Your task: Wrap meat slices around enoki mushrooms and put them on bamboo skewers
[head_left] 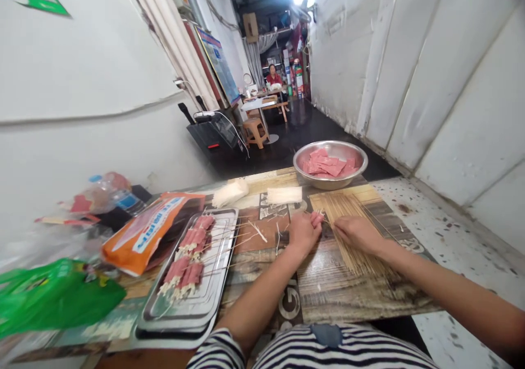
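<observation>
My left hand (302,230) is closed around a small pink roll of meat (316,217) at the middle of the wooden table (328,287). My right hand (356,232) rests on a spread pile of bamboo skewers (348,216), fingers curled as if pinching one skewer close to the roll. A steel bowl (330,180) of pink meat slices (328,164) stands at the table's far edge. To the left, a steel tray (205,298) holds several finished meat skewers (189,257). Two bundles of enoki mushrooms (283,195) lie beyond my hands.
An orange packet (143,232), a green plastic bag (53,295) and a water bottle (117,194) crowd the table's left side. A white wall stands on each side. Down the dark corridor a person in red (273,76) sits at a table beside a stool (255,131).
</observation>
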Demonstrator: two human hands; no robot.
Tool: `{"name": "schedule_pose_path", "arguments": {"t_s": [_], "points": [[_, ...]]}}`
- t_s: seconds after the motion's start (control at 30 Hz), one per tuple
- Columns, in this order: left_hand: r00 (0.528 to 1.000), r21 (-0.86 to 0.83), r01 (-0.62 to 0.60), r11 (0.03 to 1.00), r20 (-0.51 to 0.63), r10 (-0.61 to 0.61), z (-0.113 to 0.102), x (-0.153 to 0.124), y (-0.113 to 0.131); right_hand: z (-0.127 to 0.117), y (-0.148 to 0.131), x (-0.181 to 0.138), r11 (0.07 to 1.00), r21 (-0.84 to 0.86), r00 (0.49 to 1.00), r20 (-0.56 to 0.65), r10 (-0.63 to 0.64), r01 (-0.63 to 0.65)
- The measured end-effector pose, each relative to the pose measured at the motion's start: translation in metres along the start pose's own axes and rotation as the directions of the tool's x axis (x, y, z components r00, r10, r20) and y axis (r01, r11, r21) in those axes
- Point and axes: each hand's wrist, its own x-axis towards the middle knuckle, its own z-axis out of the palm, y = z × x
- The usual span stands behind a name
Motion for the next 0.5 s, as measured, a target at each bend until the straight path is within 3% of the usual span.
{"name": "schedule_pose_path", "arguments": {"t_s": [0.13,0.23,0.33,0.43,0.5], "points": [[0.999,0.036,0.052,0.998,-0.011,-0.052,0.011,-0.002,0.007,0.003,0.022,0.001,0.999,0.035,0.999,-0.016,-0.029,0.03],[0.998,0.017,0.06,0.998,0.013,-0.06,-0.003,-0.008,0.011,-0.019,0.039,0.022,0.999,0.053,0.997,-0.077,0.011,-0.007],[0.999,-0.064,-0.028,0.998,0.035,0.031,-0.026,-0.025,0.012,-0.051,0.066,0.068,0.99,0.058,0.986,-0.099,0.136,-0.13],[0.995,-0.103,-0.095,0.99,-0.031,0.092,-0.042,-0.051,0.006,-0.074,0.096,0.126,0.938,-0.012,0.938,0.034,0.346,-0.345],[0.988,-0.128,-0.131,0.983,-0.095,0.119,-0.045,-0.065,-0.002,-0.076,0.112,0.16,0.922,-0.027,0.92,0.055,0.388,-0.387]]}}
